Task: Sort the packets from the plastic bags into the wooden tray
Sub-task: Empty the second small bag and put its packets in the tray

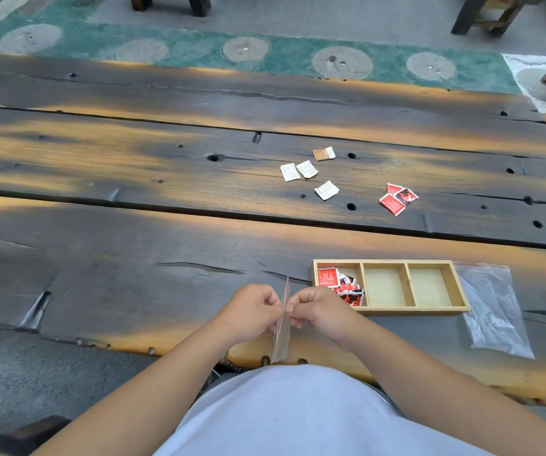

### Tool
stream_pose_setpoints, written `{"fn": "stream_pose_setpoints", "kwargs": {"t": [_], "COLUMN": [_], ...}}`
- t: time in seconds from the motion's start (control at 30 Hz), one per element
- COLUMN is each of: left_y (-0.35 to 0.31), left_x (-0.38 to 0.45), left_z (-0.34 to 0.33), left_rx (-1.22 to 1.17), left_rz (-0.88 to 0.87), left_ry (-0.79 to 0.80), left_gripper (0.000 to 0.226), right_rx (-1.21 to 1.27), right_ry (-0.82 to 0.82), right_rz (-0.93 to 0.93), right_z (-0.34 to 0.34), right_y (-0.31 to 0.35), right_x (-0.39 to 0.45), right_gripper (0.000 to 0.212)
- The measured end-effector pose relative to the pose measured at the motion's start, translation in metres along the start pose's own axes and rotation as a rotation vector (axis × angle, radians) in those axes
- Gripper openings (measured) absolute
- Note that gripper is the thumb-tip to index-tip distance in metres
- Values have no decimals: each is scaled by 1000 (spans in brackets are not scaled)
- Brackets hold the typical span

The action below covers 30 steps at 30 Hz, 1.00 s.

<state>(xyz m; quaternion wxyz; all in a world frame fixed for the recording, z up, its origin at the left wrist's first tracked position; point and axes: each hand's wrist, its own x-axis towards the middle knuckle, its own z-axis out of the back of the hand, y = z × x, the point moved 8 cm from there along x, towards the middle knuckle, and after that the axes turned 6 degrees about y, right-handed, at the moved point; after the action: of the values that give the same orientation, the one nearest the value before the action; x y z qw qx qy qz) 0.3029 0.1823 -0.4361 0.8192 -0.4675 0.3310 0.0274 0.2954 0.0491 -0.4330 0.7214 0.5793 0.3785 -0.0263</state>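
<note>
My left hand (252, 311) and my right hand (318, 311) pinch a small clear plastic bag (282, 334) between them, seen edge-on near the table's front edge. Just to the right lies a wooden tray (404, 312) with three compartments; its left compartment holds several red packets (340, 284), the other two hold nothing. Farther out on the table lie three white packets (301, 171), one brown-and-white packet (323, 154) and a few loose red packets (397, 199). A second clear plastic bag (492, 311) lies flat to the right of the tray.
The table (133, 245) is made of dark, rough planks with gaps, holes and notches. Beyond its far edge are a green patterned floor strip (199, 49) and dark wooden stool legs (492, 14). My light grey shirt fills the bottom of the view.
</note>
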Motion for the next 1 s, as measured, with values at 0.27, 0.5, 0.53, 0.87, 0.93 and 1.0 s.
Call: {"fn": "stream_pose_setpoints", "kwargs": {"t": [0.27, 0.5, 0.53, 0.87, 0.93, 1.0], "left_y": [-2, -11, -17, -10, -9, -12], "left_x": [-4, -16, -18, -30, -32, -36], "left_z": [23, 19, 13, 27, 36, 40], "left_rx": [327, 514, 628, 964, 940, 864], "left_rz": [67, -269, -353, -679, -733, -767], "left_ry": [-194, -12, 15, 110, 63, 33], "left_gripper": [13, 17, 12, 27, 28, 27], "right_rx": [-479, -920, -941, -1398, -1468, -1450], "right_ry": [-359, -240, -226, 161, 85, 6], "right_rz": [-5, -2, 33, 442, 531, 567], "right_z": [27, 25, 20, 5, 12, 19], "right_y": [10, 18, 20, 25, 27, 28], "right_x": [-2, -9, -8, -24, -26, -27], "right_gripper": [28, 16, 11, 31, 25, 15]}}
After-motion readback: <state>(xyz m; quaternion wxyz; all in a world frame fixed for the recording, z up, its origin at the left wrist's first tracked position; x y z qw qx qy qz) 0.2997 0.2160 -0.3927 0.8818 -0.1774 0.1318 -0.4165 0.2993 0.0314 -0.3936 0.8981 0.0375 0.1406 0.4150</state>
